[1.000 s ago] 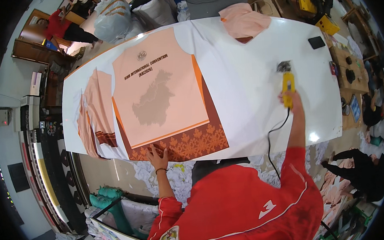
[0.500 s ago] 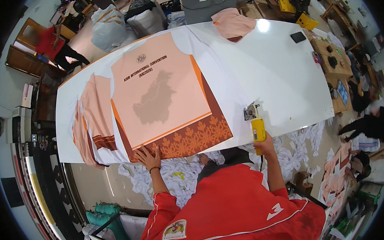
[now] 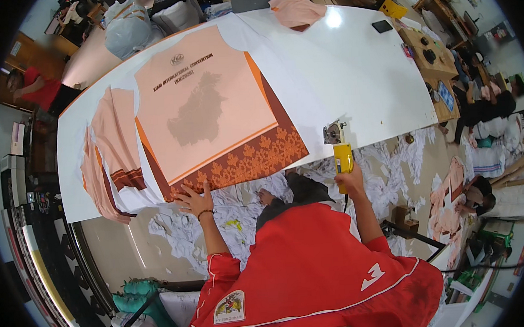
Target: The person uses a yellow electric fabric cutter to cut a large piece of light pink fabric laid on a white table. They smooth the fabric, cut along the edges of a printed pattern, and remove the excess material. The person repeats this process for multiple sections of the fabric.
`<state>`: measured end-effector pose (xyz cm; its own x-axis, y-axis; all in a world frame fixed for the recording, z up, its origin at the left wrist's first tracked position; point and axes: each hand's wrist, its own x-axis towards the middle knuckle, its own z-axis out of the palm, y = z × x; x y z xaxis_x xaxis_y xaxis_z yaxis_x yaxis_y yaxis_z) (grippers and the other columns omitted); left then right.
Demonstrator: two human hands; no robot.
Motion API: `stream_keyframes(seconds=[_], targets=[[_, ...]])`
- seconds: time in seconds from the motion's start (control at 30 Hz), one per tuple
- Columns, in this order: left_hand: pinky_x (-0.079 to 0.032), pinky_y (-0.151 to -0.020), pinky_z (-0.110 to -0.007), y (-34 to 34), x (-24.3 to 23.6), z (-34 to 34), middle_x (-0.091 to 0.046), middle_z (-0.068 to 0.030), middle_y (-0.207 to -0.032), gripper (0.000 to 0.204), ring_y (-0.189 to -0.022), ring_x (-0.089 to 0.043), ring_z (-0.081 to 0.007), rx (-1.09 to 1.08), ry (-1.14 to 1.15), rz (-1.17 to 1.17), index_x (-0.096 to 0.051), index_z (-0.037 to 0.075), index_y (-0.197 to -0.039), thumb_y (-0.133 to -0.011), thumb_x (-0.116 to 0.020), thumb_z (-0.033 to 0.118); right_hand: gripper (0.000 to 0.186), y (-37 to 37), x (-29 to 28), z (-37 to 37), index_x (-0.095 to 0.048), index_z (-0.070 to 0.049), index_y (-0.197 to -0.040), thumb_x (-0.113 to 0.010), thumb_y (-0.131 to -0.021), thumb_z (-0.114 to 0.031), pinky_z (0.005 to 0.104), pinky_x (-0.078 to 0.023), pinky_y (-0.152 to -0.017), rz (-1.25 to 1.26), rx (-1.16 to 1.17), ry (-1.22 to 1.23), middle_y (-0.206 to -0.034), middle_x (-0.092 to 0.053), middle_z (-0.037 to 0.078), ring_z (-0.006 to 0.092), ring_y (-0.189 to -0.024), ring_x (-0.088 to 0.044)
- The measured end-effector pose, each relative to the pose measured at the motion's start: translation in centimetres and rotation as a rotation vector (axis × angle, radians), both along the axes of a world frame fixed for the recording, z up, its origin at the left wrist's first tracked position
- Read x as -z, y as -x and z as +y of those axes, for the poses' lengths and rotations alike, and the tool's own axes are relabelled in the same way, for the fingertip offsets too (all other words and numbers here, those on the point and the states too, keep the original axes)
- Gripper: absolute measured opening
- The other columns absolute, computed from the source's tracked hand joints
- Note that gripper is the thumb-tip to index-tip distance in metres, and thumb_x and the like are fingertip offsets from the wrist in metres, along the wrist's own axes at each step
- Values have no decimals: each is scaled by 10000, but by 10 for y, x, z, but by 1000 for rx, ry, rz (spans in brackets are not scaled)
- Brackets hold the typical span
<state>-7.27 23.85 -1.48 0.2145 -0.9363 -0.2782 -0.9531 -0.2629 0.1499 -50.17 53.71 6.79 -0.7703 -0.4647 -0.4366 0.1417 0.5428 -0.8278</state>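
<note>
A printed peach panel [image 3: 235,100] with orange sides lies on the white table [image 3: 376,74], over a brown piece with an orange leaf pattern [image 3: 267,148] and white fabric. My left hand [image 3: 194,202] has its fingers spread at the front edge, fingertips touching the brown band's left part. My right hand [image 3: 353,180] grips a yellow electric cutter [image 3: 343,158], its round metal blade head held at the front edge, just right of the brown piece. Folded peach and white pieces [image 3: 112,130] lie at the left, and a crumpled peach piece [image 3: 295,11] at the back.
A black phone [image 3: 380,26] lies at the back right. Beyond are a wooden side table [image 3: 415,43], plastic bags [image 3: 125,34] and co-workers at both sides. Fabric scraps [image 3: 387,169] cover much of the floor below. A long machine [image 3: 44,246] stands at the left.
My right hand has brought the cutter from the right part of the tabletop down and leftward to the front edge. My left hand stays at the band. The view has shifted slightly.
</note>
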Motion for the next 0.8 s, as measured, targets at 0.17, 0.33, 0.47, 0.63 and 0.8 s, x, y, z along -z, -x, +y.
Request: stream_keyframes(seconds=[0.17,0.33,0.47,0.63,0.8], targets=[[8,-1262,-671,26,-1,4,-117,-307,-1728,990,-1610,-26,-496,188,272,181,-286,105,-1671,-956,-602,712,604,-37,-14,38,-650,49,-1161,-840,-627,-161,405,-572,-820,322,-204,-232,-1005,-738,180,303,-889,-723],[-86,-1266,-663,71,-8,1,-242,-279,-1692,863,-1591,-139,-478,357,358,269,-429,82,-1592,-971,-637,644,603,-60,-22,44,-649,22,-1194,-823,-690,-258,465,-560,-864,241,-269,-254,-1061,-737,241,391,-982,-728],[-119,-1269,-656,94,-8,-6,-269,-272,-1685,829,-1586,-166,-471,432,382,302,-448,90,-1582,-973,-652,613,591,-54,-22,36,-628,-1,-1199,-804,-767,-363,496,-553,-850,315,-340,-364,-1051,-732,251,430,-978,-719],[-134,-1270,-653,117,-14,-12,-286,-270,-1676,790,-1580,-180,-473,476,377,329,-490,90,-1554,-978,-643,608,569,-50,-35,18,-618,-24,-1196,-788,-831,-425,522,-553,-839,305,-368,-397,-1056,-738,261,457,-1002,-717],[-152,-1266,-651,123,-1,-8,-322,-277,-1645,773,-1558,-223,-476,527,466,316,-503,86,-1542,-974,-652,588,556,-44,-30,11,-620,-36,-1189,-785,-825,-423,526,-559,-825,343,-378,-395,-1038,-742,266,465,-991,-720]])
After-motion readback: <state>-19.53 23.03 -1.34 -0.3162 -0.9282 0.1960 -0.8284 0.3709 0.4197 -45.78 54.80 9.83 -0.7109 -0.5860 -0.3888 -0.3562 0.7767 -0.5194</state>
